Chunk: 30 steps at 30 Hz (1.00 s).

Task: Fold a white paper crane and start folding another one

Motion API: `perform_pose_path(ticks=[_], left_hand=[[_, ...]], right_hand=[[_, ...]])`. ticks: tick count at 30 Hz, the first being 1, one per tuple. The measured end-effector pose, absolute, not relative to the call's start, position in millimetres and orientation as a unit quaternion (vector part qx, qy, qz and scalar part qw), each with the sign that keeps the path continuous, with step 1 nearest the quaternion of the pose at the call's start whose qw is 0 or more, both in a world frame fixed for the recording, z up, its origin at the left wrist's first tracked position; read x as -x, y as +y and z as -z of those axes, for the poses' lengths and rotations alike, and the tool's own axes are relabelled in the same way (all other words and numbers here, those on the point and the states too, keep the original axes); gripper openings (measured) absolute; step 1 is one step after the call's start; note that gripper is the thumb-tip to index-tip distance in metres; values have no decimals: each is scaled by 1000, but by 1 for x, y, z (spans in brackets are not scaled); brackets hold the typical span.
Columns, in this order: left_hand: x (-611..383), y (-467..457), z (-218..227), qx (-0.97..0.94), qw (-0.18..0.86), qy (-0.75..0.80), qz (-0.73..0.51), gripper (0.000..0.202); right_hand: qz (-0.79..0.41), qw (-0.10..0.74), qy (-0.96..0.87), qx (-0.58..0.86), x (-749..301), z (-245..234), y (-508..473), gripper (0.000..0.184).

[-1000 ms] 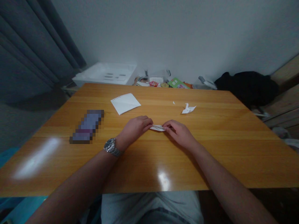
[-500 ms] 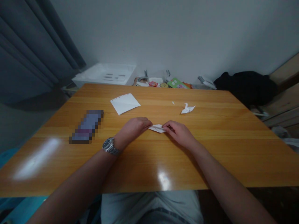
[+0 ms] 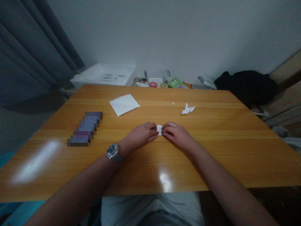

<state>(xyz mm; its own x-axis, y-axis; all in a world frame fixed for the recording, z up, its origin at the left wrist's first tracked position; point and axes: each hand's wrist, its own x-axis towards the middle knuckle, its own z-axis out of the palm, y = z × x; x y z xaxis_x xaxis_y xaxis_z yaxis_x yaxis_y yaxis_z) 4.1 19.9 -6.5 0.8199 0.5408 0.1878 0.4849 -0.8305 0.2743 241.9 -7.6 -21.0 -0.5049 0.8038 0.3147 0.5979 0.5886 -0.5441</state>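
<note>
A small folded piece of white paper (image 3: 159,129) lies on the wooden table (image 3: 211,150) between my two hands. My left hand (image 3: 141,135), with a metal watch (image 3: 113,152) on its wrist, pinches the paper's left end with closed fingers. From the other side my right hand (image 3: 176,135) pinches the right end. The fingertips of both hands nearly meet, and most of the paper is hidden under them.
A white notebook sheet (image 3: 124,104) lies further back to the left, and a folded paper bird (image 3: 187,109) to the right with a tiny scrap (image 3: 173,103) beside it. A blurred dark object (image 3: 85,128) rests at the left. Clutter, a white tray (image 3: 104,74) and a black bag (image 3: 244,85) lie behind the table.
My hands have come closer together over the paper. The visible strip of paper between them has shrunk to a small bit.
</note>
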Motion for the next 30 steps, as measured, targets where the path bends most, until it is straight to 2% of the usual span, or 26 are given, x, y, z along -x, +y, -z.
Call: perform_pose_path(ticks=[8, 30], left_hand=[[-9, 21, 8, -946, 108, 278, -127, 26], [-13, 22, 12, -934, 125, 299, -153, 24]], right_hand=[[-122, 261, -871, 399, -245, 26, -4, 8], [-153, 248, -853, 434, -237, 19, -9, 10]])
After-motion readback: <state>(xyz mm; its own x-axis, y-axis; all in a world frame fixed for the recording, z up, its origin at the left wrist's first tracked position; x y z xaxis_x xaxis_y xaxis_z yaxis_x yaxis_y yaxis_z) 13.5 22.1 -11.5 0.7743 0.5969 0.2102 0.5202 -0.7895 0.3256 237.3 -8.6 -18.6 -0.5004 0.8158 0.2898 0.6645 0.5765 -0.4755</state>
